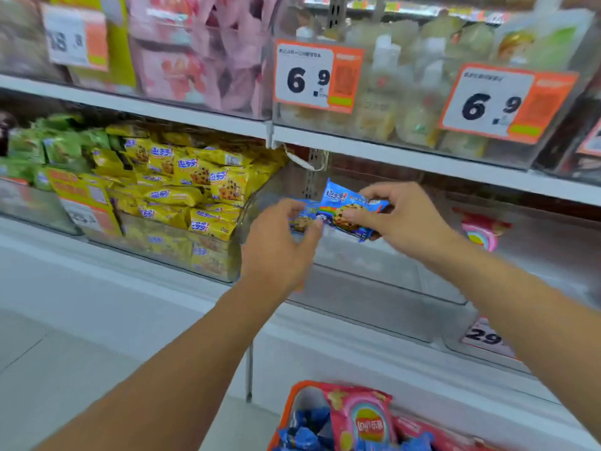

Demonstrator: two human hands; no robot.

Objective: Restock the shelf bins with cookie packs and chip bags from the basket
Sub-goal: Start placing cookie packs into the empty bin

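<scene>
Hands at frame centre over a clear bin (374,284): right hand (395,219) pinches a blue cookie pack (349,208) by its right end; left hand (279,245), arm extended, pinches a second blue pack (304,218).

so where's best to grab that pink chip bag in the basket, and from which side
Judging by its pose, take the pink chip bag at its crimped top edge, coming from above. It stands nearly upright on the heap of blue cookie packs in the basket, so the top seam is the free part; pinching the flat seam should spare the chips.
</scene>
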